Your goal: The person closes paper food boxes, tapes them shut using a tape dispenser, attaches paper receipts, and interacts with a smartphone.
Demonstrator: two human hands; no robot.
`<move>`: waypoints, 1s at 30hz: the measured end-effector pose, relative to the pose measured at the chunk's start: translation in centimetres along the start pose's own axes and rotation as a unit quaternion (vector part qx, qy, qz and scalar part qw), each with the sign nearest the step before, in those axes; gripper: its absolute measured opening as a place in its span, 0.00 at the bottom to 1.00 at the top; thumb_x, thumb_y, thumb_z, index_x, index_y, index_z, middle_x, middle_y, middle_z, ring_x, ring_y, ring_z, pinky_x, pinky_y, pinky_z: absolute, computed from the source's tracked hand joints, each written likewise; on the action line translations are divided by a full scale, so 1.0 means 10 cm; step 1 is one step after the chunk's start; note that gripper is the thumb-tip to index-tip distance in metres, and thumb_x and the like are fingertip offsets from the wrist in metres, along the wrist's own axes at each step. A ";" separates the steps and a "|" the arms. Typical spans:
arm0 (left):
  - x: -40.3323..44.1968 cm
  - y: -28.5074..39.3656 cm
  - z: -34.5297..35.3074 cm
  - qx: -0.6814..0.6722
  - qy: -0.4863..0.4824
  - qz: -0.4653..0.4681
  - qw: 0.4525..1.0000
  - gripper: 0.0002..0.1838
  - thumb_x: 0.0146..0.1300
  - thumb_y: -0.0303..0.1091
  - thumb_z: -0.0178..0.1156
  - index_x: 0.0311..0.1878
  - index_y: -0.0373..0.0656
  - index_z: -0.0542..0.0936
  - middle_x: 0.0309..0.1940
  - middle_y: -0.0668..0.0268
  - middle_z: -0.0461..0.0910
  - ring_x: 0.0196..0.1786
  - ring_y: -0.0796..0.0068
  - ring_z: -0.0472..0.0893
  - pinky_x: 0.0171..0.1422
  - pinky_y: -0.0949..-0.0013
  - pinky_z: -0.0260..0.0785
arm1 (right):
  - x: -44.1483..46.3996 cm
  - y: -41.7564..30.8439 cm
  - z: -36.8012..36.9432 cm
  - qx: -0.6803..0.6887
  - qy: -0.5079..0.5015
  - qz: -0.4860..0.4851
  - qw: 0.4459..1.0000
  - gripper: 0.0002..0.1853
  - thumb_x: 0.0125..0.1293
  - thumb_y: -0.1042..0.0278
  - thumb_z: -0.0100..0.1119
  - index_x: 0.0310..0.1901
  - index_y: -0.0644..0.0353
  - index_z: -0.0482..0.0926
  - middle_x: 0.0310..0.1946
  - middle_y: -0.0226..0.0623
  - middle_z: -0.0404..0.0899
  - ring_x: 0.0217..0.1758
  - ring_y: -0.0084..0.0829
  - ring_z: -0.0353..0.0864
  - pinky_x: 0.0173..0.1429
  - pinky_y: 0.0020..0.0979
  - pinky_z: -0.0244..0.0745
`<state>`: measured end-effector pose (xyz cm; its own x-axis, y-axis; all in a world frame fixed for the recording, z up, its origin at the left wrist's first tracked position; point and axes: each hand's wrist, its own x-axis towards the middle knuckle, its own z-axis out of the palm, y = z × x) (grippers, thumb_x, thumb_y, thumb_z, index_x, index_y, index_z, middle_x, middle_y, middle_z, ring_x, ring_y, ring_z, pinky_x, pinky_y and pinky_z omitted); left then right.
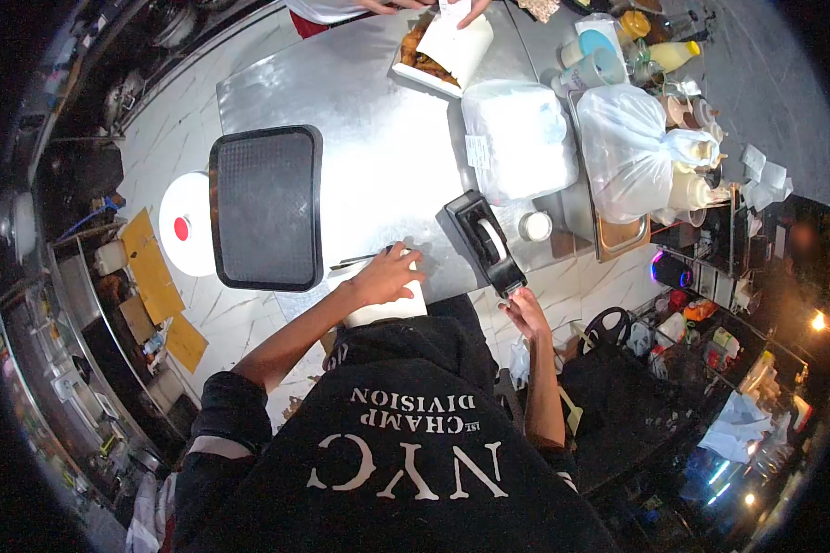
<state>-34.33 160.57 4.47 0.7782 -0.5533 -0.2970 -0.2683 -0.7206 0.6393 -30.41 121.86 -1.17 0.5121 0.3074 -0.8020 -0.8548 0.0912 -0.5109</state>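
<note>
Head view, reference: clock directions are read as the picture lies, from the black tape dispenser (481, 238).
Tape dispenser: on the near edge of the metal surface (378, 138), tilted across it, a pale roll (492, 239) in its middle.
Right hand (527, 315): at five o'clock, fingers bent and touching the near end of the dispenser; whether they pinch tape cannot be told.
Left hand (387, 278): at eight o'clock, palm down, fingers spread and slightly bent, resting over a white item (413, 302); not closed in a fist.
White item: partly hidden by the left hand, close to the person's body; its kind cannot be told.
Thin dark item (358, 261): between eight and nine o'clock, just beside the left hand.
Black tray (266, 207): nine o'clock, at the far left of the surface.
Open box (454, 48): between eleven and twelve o'clock, browned food (420, 53) inside, with another person's hand (475, 9) at its lid.
Wrapped package (521, 138): between twelve and one o'clock, in clear plastic.
Small round jar (535, 226): between two and three o'clock, near the dispenser.
Knotted bag (622, 152): two o'clock, above a metal pan (616, 241).
</note>
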 end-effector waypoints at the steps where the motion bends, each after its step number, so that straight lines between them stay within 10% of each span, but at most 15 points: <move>1: 0.00 0.00 0.00 0.002 0.000 0.001 1.000 0.20 0.55 0.44 0.68 0.51 0.54 0.81 0.62 0.61 0.66 0.64 0.50 0.64 0.65 0.49 0.68 | 0.02 0.03 -0.03 0.007 -0.014 0.005 1.000 0.11 0.69 0.61 0.60 0.46 0.52 0.70 0.41 0.27 0.74 0.42 0.23 0.76 0.52 0.33 0.78; 16: 0.01 0.02 -0.03 0.010 -0.016 -0.002 1.000 0.19 0.57 0.43 0.67 0.52 0.54 0.80 0.62 0.61 0.66 0.63 0.51 0.65 0.66 0.51 0.67 | -0.05 -0.06 -0.02 -0.025 -0.040 0.034 0.998 0.07 0.70 0.65 0.60 0.41 0.54 0.73 0.37 0.26 0.76 0.41 0.21 0.77 0.48 0.30 0.78; 24: 0.02 -0.06 0.08 0.029 0.011 0.016 0.999 0.17 0.59 0.45 0.65 0.51 0.54 0.79 0.61 0.59 0.68 0.63 0.48 0.65 0.66 0.49 0.65 | -0.18 0.05 0.36 -0.237 0.105 -0.228 0.939 0.09 0.71 0.64 0.58 0.35 0.59 0.76 0.30 0.21 0.73 0.33 0.15 0.69 0.41 0.20 0.65; 30: 0.02 -0.05 0.03 -0.012 0.044 0.043 0.998 0.19 0.54 0.41 0.69 0.50 0.54 0.80 0.61 0.61 0.68 0.60 0.48 0.66 0.64 0.50 0.68 | -0.09 0.43 0.62 -0.045 0.168 -0.191 0.966 0.09 0.69 0.69 0.58 0.30 0.59 0.76 0.30 0.22 0.75 0.35 0.16 0.72 0.40 0.23 0.68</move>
<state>-34.21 160.73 3.88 0.8000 -0.5733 -0.1768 -0.3236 -0.6605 0.6775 -35.03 127.82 -0.74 0.7997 -0.0594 -0.5974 -0.5953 0.0501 -0.8019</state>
